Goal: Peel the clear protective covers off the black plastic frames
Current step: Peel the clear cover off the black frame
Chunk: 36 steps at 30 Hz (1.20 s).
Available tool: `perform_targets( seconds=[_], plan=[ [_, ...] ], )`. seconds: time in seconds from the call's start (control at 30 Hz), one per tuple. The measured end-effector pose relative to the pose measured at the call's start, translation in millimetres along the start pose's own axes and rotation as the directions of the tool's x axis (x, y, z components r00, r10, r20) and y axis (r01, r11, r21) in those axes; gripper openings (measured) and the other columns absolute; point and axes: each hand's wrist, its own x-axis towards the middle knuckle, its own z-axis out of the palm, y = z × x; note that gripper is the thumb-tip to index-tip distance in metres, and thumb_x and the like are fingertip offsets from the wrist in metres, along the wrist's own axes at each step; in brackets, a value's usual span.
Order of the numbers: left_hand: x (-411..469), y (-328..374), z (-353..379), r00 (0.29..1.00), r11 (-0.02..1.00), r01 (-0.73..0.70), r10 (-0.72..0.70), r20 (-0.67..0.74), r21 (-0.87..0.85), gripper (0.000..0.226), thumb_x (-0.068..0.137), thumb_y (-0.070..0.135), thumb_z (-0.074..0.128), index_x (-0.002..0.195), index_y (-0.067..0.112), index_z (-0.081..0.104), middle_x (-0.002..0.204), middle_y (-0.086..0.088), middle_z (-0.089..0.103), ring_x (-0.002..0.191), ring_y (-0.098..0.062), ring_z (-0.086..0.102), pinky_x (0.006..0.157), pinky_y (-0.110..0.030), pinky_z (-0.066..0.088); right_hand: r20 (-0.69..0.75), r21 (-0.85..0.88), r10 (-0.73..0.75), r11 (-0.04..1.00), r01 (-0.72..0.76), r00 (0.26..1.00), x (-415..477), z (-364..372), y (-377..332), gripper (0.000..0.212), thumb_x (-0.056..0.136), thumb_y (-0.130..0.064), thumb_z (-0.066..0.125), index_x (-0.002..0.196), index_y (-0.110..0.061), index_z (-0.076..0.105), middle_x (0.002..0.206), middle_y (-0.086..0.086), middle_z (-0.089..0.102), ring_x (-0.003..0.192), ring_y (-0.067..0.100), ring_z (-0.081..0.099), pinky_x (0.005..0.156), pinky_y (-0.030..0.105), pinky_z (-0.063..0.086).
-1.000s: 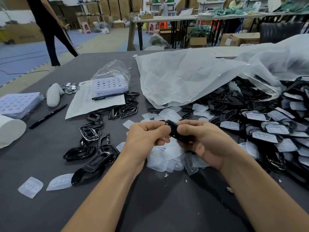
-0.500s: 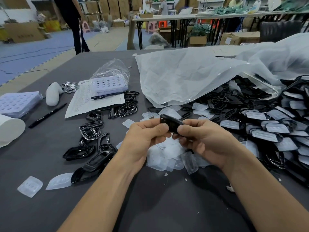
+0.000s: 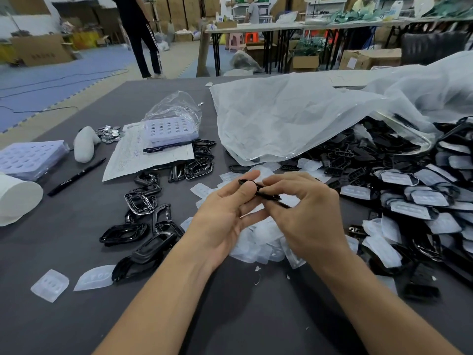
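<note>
A black plastic frame [image 3: 266,193] is held edge-on above the table between both hands. My left hand [image 3: 225,213] pinches its left end with thumb and fingers. My right hand [image 3: 304,216] pinches its right part from above. Under the hands lies a heap of peeled clear covers [image 3: 258,242]. To the left lie bare black frames [image 3: 138,234]. A big pile of covered frames [image 3: 419,201] spills from a large clear bag [image 3: 294,116] at the right.
On the grey table [image 3: 76,316] are a paper sheet [image 3: 143,155], a lilac tray [image 3: 169,130] in a small bag, a second tray [image 3: 28,160], a black pen [image 3: 76,176], a white roll [image 3: 15,198] and loose covers [image 3: 50,284]. A person stands at the back.
The frame has turned from nearly flat-on to edge-on between my fingers. My left fingers have spread out. The person in the background has walked to the right.
</note>
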Motion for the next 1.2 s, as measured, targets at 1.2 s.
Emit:
perform_targets(
  seconds=[1.2],
  plan=[
    [5.8,15.8,-18.2,0.996,1.0,0.003,-0.001,-0.088,0.03,0.071,0.079,0.026,0.07,0.141,-0.005,0.053,0.115,-0.01,0.078,0.092,-0.015,0.077,0.079,-0.026,0.062,0.412,0.125,0.477,0.815,-0.567,0.776,19.6,-26.2,11.8,0.018,0.088,0.0,0.074,0.073,-0.011,0.074,0.067,0.009,0.074,0.055,0.024,0.063,0.05,0.024,0.05]
  ],
)
